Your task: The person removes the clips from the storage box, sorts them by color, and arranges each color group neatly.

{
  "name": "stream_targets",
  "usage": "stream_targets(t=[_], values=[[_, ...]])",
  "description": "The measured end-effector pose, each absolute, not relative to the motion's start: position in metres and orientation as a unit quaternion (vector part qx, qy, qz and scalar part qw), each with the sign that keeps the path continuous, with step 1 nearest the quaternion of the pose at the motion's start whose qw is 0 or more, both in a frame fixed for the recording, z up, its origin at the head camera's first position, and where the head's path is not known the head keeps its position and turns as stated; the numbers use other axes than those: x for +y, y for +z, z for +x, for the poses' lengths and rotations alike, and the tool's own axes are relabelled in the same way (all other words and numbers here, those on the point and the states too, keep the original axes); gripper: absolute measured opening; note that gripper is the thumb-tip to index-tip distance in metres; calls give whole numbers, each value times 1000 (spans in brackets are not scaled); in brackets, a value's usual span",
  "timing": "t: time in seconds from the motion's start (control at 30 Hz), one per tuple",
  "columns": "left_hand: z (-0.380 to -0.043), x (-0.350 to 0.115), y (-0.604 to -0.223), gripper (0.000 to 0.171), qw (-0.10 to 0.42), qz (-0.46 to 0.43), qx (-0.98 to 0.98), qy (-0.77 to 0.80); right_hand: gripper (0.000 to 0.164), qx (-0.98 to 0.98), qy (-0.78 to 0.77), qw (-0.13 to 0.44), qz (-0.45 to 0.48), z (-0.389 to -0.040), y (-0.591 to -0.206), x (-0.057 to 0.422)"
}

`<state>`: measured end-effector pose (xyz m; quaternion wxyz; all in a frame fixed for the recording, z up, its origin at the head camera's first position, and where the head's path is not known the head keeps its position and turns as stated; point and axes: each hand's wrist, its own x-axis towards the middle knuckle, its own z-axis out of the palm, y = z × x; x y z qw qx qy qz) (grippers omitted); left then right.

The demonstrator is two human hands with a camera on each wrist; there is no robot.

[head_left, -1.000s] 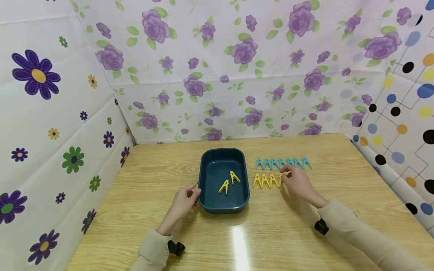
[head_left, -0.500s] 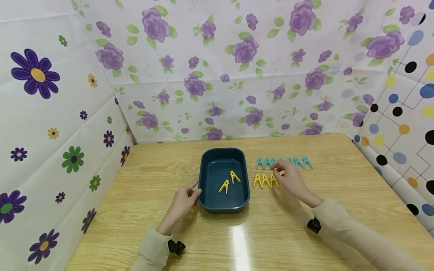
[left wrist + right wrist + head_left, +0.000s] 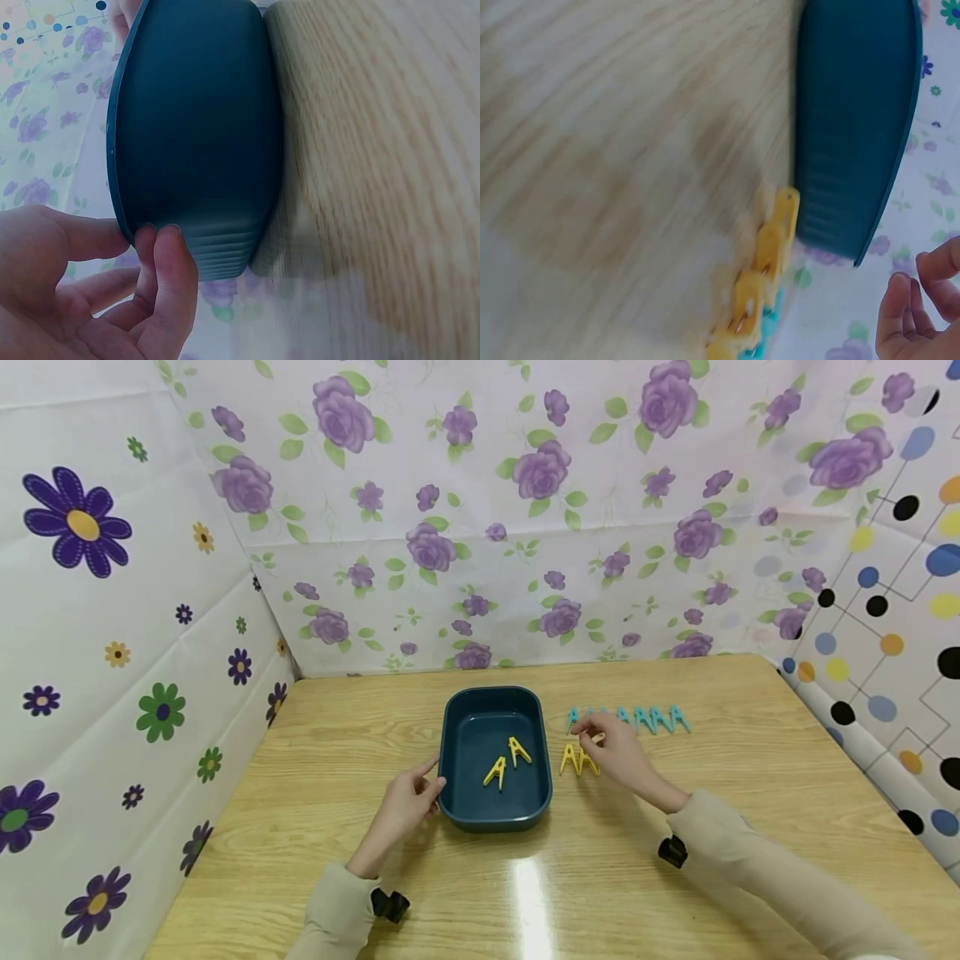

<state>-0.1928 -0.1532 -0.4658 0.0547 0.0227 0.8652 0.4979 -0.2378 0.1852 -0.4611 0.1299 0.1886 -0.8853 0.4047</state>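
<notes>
A dark teal rectangular tub (image 3: 495, 821) stands on the table, with two yellow clothespins (image 3: 497, 772) lying inside. My left hand (image 3: 405, 802) holds the tub's left edge; in the left wrist view its fingers (image 3: 172, 262) are bent against the outer wall at the rim. Right of the tub is a row of yellow clothespins (image 3: 568, 760), and behind it a row of blue clothespins (image 3: 655, 720). Over these rows hovers my right hand (image 3: 618, 756), hiding some of them. In the right wrist view its fingers are loosely bent, with no clothespin visible between fingertips (image 3: 895, 300).
The wooden table (image 3: 337, 718) meets a flowered cloth wall (image 3: 480, 568) at the back. Patterned cloth also hangs at the left and right sides. A light reflection lies on the table in front of the tub.
My right hand has moved left along the clothespin rows, from the right end of the yellow row towards the tub. The left hand, the tub and the two clothespins inside stay put.
</notes>
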Motion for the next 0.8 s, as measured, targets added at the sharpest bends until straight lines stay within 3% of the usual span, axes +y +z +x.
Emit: stream_targets(t=[0.33, 0.8], values=[[-193, -152, -465, 49, 50, 26, 864, 500, 15, -882, 409, 79, 219, -242, -453, 165], [-193, -154, -467, 49, 50, 29, 863, 502, 33, -886, 383, -38, 260, -243, -433, 133]])
